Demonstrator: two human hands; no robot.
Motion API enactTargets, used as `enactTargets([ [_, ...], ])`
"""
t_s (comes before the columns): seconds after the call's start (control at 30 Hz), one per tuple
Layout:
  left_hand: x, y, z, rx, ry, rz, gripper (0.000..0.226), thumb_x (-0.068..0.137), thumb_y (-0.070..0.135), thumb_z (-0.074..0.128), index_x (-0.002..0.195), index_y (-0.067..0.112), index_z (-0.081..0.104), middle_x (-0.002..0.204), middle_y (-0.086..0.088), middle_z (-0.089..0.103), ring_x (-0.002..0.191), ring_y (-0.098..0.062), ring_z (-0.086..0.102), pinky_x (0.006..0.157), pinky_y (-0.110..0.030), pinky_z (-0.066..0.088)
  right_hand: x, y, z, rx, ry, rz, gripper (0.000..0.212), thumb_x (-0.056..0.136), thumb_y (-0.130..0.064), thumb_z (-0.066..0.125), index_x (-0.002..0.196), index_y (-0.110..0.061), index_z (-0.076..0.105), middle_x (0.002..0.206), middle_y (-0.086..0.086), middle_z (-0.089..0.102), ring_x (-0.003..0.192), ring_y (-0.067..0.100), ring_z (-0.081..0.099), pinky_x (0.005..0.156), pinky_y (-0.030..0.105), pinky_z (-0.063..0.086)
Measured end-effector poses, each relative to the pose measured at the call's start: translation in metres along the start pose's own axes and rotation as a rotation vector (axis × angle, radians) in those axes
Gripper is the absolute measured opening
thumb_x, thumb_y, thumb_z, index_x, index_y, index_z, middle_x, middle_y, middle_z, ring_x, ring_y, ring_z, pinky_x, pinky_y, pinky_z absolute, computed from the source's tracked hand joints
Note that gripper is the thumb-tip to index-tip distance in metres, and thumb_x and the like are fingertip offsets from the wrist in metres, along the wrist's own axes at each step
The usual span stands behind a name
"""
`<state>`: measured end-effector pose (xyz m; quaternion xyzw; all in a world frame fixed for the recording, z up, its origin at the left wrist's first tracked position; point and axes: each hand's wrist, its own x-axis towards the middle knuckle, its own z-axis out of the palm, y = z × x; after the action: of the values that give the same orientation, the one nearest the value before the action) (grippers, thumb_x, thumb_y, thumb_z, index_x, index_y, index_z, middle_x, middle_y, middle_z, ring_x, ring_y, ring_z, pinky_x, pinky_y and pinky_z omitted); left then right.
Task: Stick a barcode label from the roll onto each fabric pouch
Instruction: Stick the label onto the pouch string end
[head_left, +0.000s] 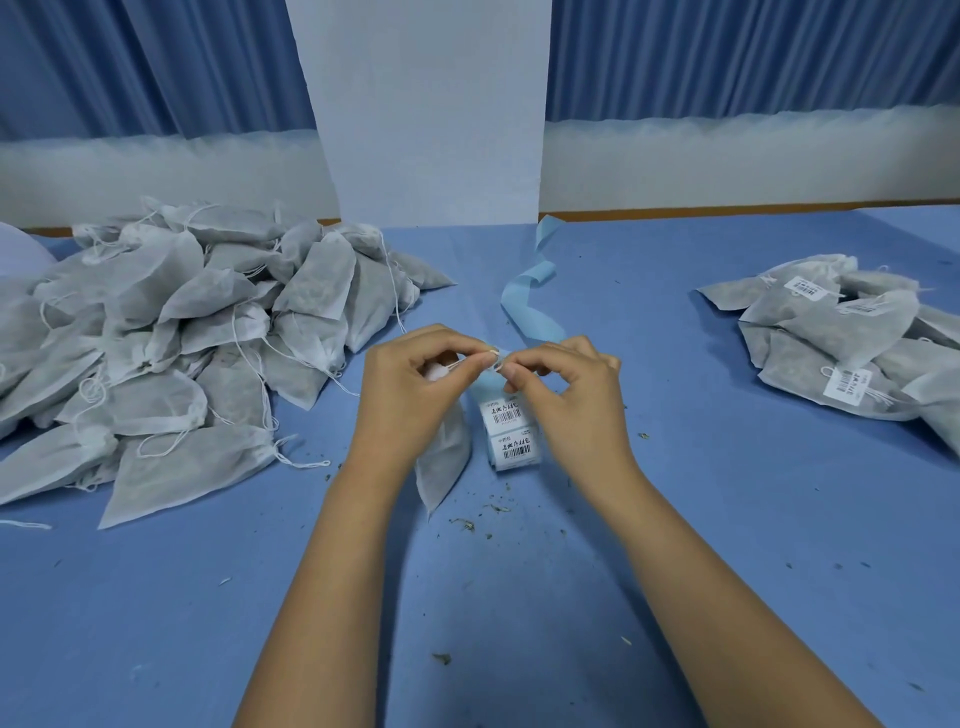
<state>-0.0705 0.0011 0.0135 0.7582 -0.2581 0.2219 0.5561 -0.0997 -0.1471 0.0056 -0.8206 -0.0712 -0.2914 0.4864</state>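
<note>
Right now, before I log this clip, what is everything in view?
table: one, blue cover, fills the foreground
pillar: one, white, centre back
curtains: blue, behind on both sides
unlabelled pouches: a large pile, grey-white, on the left
labelled pouches: a smaller pile, grey-white with white barcode labels, on the right
held pouch: one, grey-white, hanging at centre
drawstring: one, white, above the held pouch
label roll: one, white labels on light blue backing, centre, right of the held pouch
backing strip: one, light blue, trailing from the roll toward the pillar
herb crumbs: scattered, dark, near centre
left hand: grips the held pouch's neck
right hand: pinches what looks like the drawstring
</note>
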Motion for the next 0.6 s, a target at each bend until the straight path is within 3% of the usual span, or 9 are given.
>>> enactTargets([
  [0.23, -0.001, 0.0026, 0.0022, -0.061, 0.008, -0.096, 0.019, 0.084, 0.007, 0.073, 0.074, 0.024, 0.071, 0.074, 0.013, 0.069, 0.069, -0.001, 0.059, 0.069, -0.012, 0.045, -0.0014, -0.0032, 0.0006, 0.006, -0.062, -0.027, 0.01, 0.085, -0.022, 0.07, 0.076, -0.023, 0.072, 0.076, -0.013, 0.067, 0.091, 0.011, 0.051, 0.09, 0.023, 0.023],
  [0.33, -0.0006, 0.0045, 0.0031, -0.083, 0.018, -0.155, 0.018, 0.084, 0.007, 0.072, 0.072, 0.02, 0.069, 0.069, 0.016, 0.065, 0.062, 0.001, 0.051, 0.063, -0.009, 0.041, -0.0016, -0.0027, -0.0013, -0.128, 0.095, -0.165, 0.006, 0.086, -0.025, 0.069, 0.086, -0.019, 0.071, 0.09, -0.014, 0.066, 0.092, 0.009, 0.052, 0.088, 0.025, 0.024],
  [0.4, -0.0003, 0.0067, 0.004, -0.095, 0.006, -0.182, 0.017, 0.085, 0.008, 0.072, 0.072, 0.019, 0.07, 0.066, 0.014, 0.065, 0.059, 0.001, 0.048, 0.059, -0.009, 0.038, -0.0011, -0.0042, -0.0024, -0.16, 0.185, -0.269, 0.008, 0.083, -0.026, 0.069, 0.082, -0.018, 0.07, 0.088, -0.013, 0.065, 0.088, 0.01, 0.052, 0.085, 0.027, 0.025],
  [0.5, -0.001, 0.0096, 0.0067, -0.111, -0.008, -0.205, 0.019, 0.086, 0.01, 0.071, 0.071, 0.021, 0.072, 0.069, 0.005, 0.069, 0.061, -0.006, 0.049, 0.058, -0.011, 0.038, -0.0013, -0.0056, -0.0003, -0.239, 0.232, -0.352, 0.008, 0.079, -0.024, 0.074, 0.077, -0.017, 0.071, 0.082, -0.01, 0.068, 0.082, 0.017, 0.056, 0.08, 0.029, 0.025],
  [0.6, -0.0012, 0.0093, 0.0081, -0.093, -0.014, -0.22, 0.019, 0.086, 0.011, 0.07, 0.07, 0.022, 0.072, 0.072, 0.001, 0.07, 0.065, -0.023, 0.052, 0.061, -0.018, 0.04, -0.0024, -0.0053, -0.0004, -0.246, 0.273, -0.345, 0.008, 0.077, -0.025, 0.078, 0.074, -0.019, 0.073, 0.078, -0.01, 0.07, 0.08, 0.019, 0.058, 0.082, 0.029, 0.024],
])
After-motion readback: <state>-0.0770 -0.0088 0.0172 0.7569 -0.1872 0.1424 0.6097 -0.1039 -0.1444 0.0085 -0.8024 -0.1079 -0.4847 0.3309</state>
